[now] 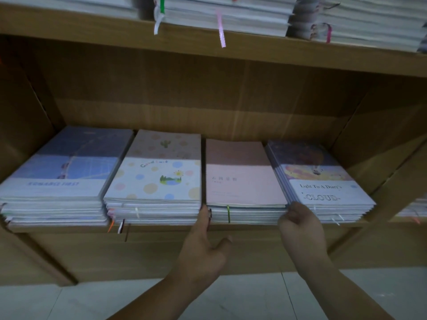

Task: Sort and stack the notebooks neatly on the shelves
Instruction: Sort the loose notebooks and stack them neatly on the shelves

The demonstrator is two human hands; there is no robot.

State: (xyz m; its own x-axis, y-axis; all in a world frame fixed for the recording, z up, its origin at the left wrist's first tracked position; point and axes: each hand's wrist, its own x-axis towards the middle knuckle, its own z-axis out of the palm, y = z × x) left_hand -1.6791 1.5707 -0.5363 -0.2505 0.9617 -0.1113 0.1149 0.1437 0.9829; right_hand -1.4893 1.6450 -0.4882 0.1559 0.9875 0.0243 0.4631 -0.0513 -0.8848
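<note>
Several notebook stacks lie side by side on a low wooden shelf point(242, 227). From the left: a blue stack point(62, 172), a dotted "Good Luck" stack point(157, 176), a pink stack point(240, 179) and a purple "CLOUD" stack point(323, 179). My left hand point(203, 248) reaches into the gap left of the pink stack, fingers flat against its side, thumb spread. My right hand point(300, 229) presses its fingertips on the front corner where the pink and "CLOUD" stacks meet. Neither hand has lifted a notebook.
The shelf above point(208, 38) carries more white-edged notebook stacks point(231, 17) with ribbons hanging over its front. Cardboard-coloured walls close the compartment at the back and sides. More notebooks point(411, 209) show at the far right. Pale floor tiles point(69, 301) lie below.
</note>
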